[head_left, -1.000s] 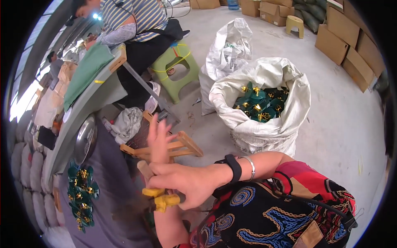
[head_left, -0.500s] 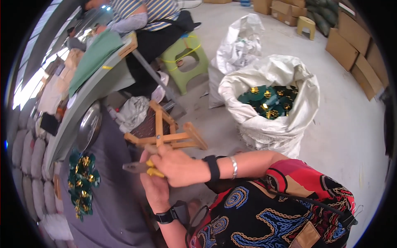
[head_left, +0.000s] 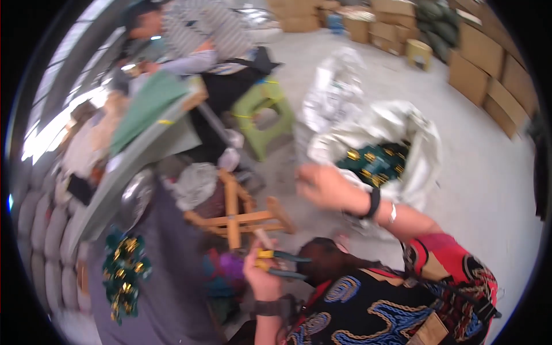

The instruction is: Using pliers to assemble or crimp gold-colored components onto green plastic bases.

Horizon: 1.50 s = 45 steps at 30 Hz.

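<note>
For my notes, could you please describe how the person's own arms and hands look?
The left hand is ungloved, with a dark band. The right hand, also ungloved, has a black wristband, a silvery bracelet and a red-and-black sleeve.

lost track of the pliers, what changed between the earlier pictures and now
The right hand let go of the pliers and moved right, toward the nearer white sack; the left hand now holds them. Green-and-gold pieces still lie on the grey cloth.
</note>
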Available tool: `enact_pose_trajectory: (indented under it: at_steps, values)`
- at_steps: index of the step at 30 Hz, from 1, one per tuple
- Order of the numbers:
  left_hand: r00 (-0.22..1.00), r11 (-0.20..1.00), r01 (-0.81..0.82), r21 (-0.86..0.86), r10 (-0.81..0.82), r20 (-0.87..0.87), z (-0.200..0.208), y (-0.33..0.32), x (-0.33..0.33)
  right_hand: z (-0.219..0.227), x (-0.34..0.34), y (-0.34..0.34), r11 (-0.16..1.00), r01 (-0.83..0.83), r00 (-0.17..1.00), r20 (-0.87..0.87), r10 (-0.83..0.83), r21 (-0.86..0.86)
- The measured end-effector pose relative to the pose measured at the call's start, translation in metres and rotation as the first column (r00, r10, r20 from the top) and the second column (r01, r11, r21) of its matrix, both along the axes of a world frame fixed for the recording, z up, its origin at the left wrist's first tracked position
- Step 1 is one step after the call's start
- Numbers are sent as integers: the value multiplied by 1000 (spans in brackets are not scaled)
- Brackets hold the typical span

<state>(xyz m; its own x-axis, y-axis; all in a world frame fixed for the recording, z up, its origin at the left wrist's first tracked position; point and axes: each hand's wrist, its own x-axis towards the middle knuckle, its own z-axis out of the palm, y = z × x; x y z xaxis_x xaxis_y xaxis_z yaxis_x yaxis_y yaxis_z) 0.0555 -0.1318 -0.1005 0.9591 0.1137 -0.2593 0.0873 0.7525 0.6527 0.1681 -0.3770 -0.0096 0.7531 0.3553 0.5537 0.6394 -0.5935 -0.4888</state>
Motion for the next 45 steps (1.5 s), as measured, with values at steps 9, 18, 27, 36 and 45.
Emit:
enact_pose_trajectory:
  at_steps: [9,18,27,36,45]
  values:
    - [997,999,-26,-42,23,-71,7,7,14,-120,101,-161,698,349,791,-203,-577,-625]
    - [984,991,-116,-69,105,-140,7,13,10,-143,98,-205,675,104,799,-343,-494,-730]
    - [985,976,-145,165,159,-74,5,30,-6,-46,55,-121,888,331,940,26,-341,-318]
    - [949,933,305,189,-281,-143,31,-15,71,-93,161,-128,807,348,862,-174,-475,-477]
    - [771,433,558,708,-585,-251,82,-72,165,-22,85,-184,796,581,814,129,-566,-172]
